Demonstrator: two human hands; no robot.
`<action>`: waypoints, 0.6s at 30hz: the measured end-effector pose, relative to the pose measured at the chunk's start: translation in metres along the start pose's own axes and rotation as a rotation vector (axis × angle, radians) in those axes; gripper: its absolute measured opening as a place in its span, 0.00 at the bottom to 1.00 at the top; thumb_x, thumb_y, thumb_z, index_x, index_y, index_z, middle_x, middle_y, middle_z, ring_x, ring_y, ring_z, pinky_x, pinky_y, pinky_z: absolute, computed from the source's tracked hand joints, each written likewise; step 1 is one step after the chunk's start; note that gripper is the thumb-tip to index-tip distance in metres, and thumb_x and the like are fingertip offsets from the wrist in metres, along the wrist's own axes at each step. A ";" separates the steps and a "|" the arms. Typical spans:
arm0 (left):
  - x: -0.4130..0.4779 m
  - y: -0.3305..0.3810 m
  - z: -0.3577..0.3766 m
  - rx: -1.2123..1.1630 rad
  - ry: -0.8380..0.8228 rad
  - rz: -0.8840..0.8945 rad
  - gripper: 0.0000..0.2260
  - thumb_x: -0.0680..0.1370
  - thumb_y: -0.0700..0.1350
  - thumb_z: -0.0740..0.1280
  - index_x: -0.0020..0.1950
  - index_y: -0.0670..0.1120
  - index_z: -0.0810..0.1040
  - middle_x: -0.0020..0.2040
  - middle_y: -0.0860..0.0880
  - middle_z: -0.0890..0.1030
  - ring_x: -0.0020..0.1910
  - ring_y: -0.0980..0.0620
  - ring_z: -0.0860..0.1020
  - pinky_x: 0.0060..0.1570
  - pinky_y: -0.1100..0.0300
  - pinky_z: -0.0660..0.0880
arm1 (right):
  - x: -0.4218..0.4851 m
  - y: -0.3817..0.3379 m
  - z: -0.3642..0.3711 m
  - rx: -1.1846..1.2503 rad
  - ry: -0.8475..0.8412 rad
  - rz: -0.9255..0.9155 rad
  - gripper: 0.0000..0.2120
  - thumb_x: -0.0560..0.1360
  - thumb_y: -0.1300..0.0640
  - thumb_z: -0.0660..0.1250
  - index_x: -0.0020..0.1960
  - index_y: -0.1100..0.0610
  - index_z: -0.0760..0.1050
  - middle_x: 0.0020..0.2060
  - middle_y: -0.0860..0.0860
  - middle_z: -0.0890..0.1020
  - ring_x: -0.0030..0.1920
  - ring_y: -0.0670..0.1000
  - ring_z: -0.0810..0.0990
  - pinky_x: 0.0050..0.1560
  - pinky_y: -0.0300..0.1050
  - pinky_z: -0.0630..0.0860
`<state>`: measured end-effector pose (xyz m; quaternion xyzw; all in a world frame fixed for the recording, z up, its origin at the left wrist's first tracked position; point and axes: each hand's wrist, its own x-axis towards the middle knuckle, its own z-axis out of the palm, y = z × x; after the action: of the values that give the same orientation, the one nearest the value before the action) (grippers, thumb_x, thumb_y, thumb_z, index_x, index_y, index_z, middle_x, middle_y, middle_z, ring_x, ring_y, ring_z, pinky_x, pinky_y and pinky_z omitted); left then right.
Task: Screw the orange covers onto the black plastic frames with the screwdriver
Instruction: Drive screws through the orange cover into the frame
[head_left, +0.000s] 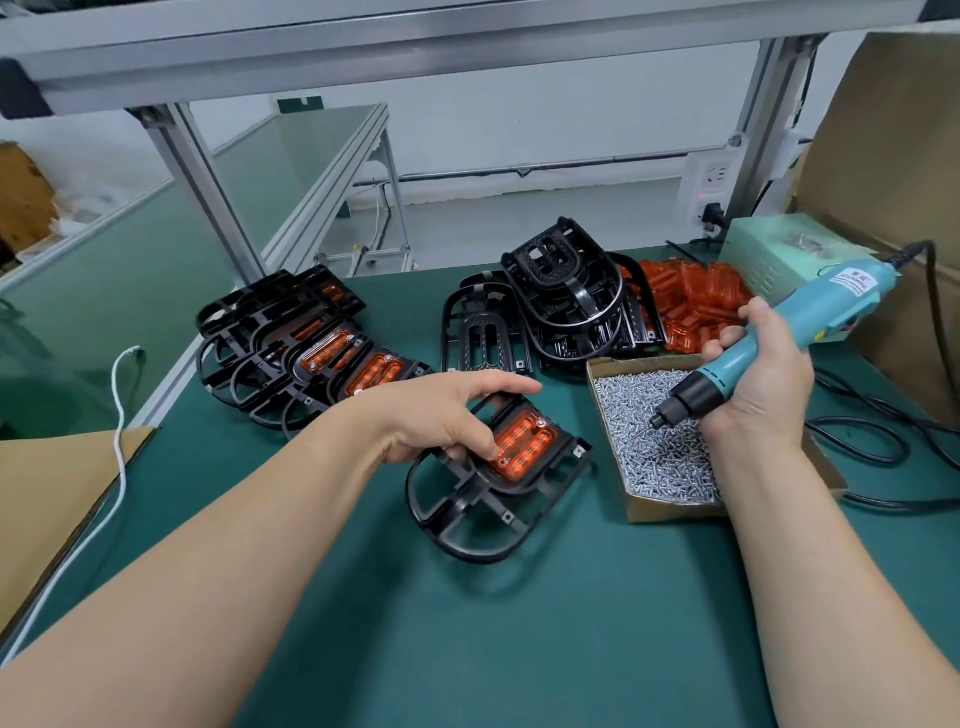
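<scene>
A screw could be dropped from the screwdriver (779, 332) tip, now dipped into the box of screws (670, 512), if it is picked up crookedly. The orange cover (524, 441) could be shifted if the thumb's pressure is eased. The screwdriver is clamped in the right hand (758, 384). The black frame (467, 519), lying on the green desk (519, 649), is gripped by the left hand (452, 415). The translucent, ribbed cover is seated in its middle.

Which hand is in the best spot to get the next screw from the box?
Probably the right hand: it grips the screwdriver, whose tip points into the screw box. The left hand is busy holding the black frame with its orange cover.
</scene>
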<state>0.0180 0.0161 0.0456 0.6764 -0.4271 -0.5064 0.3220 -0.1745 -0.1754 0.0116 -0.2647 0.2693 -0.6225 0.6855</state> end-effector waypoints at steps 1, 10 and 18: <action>-0.001 -0.001 0.002 0.012 -0.020 0.016 0.37 0.72 0.25 0.66 0.70 0.62 0.72 0.67 0.47 0.73 0.35 0.49 0.71 0.26 0.65 0.69 | 0.000 0.000 0.000 0.000 -0.001 0.002 0.13 0.78 0.61 0.70 0.58 0.61 0.69 0.28 0.49 0.74 0.29 0.46 0.73 0.30 0.38 0.72; 0.006 -0.004 0.010 0.295 -0.115 0.023 0.47 0.74 0.29 0.70 0.75 0.72 0.54 0.79 0.47 0.59 0.44 0.49 0.74 0.37 0.57 0.75 | -0.001 -0.001 0.000 0.010 0.007 0.009 0.14 0.77 0.61 0.70 0.59 0.61 0.69 0.28 0.50 0.74 0.29 0.46 0.73 0.30 0.38 0.72; 0.022 0.020 0.024 0.668 -0.214 0.024 0.41 0.74 0.35 0.73 0.76 0.68 0.60 0.70 0.59 0.71 0.66 0.56 0.70 0.70 0.54 0.65 | -0.003 -0.002 0.001 0.031 0.025 0.018 0.10 0.78 0.62 0.70 0.56 0.59 0.70 0.27 0.48 0.75 0.29 0.45 0.74 0.30 0.38 0.73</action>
<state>-0.0071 -0.0120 0.0474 0.6824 -0.6086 -0.4028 0.0425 -0.1754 -0.1729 0.0143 -0.2438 0.2705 -0.6237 0.6916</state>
